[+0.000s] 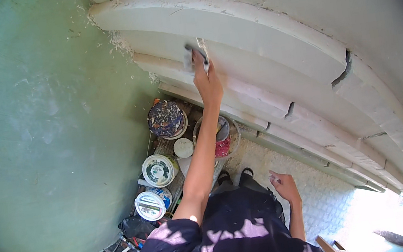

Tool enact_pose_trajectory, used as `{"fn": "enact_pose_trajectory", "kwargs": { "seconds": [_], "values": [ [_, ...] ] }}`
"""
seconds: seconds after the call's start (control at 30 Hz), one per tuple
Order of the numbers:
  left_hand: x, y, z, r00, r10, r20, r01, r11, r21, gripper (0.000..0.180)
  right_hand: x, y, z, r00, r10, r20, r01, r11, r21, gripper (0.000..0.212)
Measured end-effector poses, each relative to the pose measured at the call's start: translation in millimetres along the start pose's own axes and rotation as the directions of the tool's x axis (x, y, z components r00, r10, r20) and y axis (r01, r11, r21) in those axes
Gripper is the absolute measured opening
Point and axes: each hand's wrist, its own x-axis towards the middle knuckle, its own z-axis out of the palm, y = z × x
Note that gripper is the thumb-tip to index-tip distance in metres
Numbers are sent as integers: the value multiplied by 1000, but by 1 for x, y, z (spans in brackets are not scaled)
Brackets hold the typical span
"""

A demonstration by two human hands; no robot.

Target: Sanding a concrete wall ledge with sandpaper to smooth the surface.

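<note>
Our left grip (209, 84) is closed around a hand tool (191, 58), grey and blurred, raised at the pale wall (161, 41); whether the tool touches the surface we cannot tell. That wall spreads across the upper right, crossed by long curved ledges (215, 4), some of them cut by dark gaps (344, 75). To our left stands a green wall (51, 157), marked with whitish smears, and pale flakes (120, 43) cling along the corner where the two meet. Below lies light paving (321, 204), brightly sunlit toward the lower right. Our dark shirt (240, 218) is patched with light at the bottom of the view. Near the corner we see a clear round tub (237, 139) with red material (222, 148) in it, a dark spattered bucket (165, 118), and two white-lidded buckets (158, 171). Our right grip (286, 187) hangs over the paving, fingers partly curled; we cannot tell whether it holds anything. Smaller still, a pale round container (183, 148) sits among the buckets.
</note>
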Motion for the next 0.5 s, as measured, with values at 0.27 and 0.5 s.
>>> {"fn": "enact_pose_trajectory", "kwargs": {
  "seconds": [0.27, 0.5],
  "values": [
    [18, 19, -4, 972, -225, 67, 227, 974, -26, 51, -3, 1, -4, 999, 37, 11, -37, 999, 18, 40],
    [29, 48, -2, 948, -294, 121, 302, 951, -58, 52, 5, -2, -4, 999, 19, 27, -18, 999, -34, 42]
  ]
}}
